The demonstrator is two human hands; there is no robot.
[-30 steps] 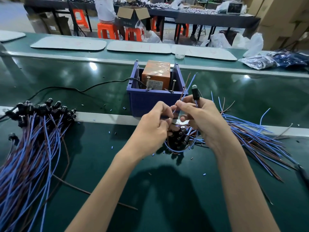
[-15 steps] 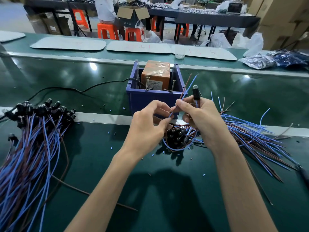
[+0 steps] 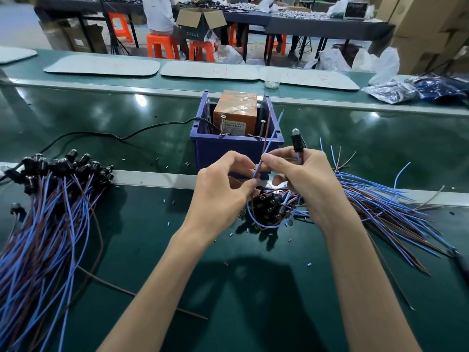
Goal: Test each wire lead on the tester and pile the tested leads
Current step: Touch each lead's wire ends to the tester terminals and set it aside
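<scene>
Just in front of the tester's blue bin [image 3: 236,148], both hands hold one wire lead [image 3: 297,142]. My right hand [image 3: 302,176] grips its black lamp holder upright and pinches the blue and brown wires, whose free ends point up toward the bin. My left hand [image 3: 223,189] pinches the same wires lower down. The tester [image 3: 234,118] is an orange box inside the bin, with two upright screws at its front. A heap of leads [image 3: 380,209] lies under and right of my hands. Another pile of leads [image 3: 48,212] lies at the left.
A black cable [image 3: 114,134] runs from the bin leftward across the green belt. Small cut insulation bits are scattered on the mat. White trays [image 3: 208,71] and plastic bags [image 3: 396,91] sit on the far ledge. People on orange stools work beyond.
My left hand has slid down the wires and slightly left. My right hand and the lamp holder have stayed almost in place near the bin.
</scene>
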